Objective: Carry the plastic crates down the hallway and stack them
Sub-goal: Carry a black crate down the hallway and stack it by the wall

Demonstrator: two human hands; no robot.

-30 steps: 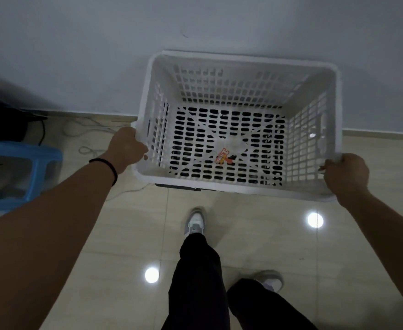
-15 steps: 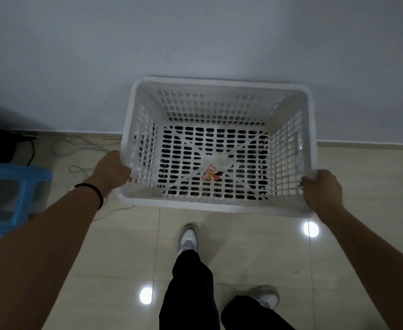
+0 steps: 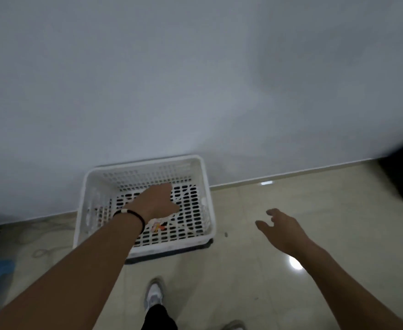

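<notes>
Resting: 1 white crate (image 3: 86,208), 2 free hands (image 3: 158,201)

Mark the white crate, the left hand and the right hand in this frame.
white crate (image 3: 145,164): head view, on its far rim by the wall.
left hand (image 3: 156,198): head view, on the back of the hand, above the crate.
right hand (image 3: 284,228): head view, on the back of the hand.

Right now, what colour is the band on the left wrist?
Black, with a small white bead or clasp; wristband shows in the head view, just behind the left hand.
</notes>
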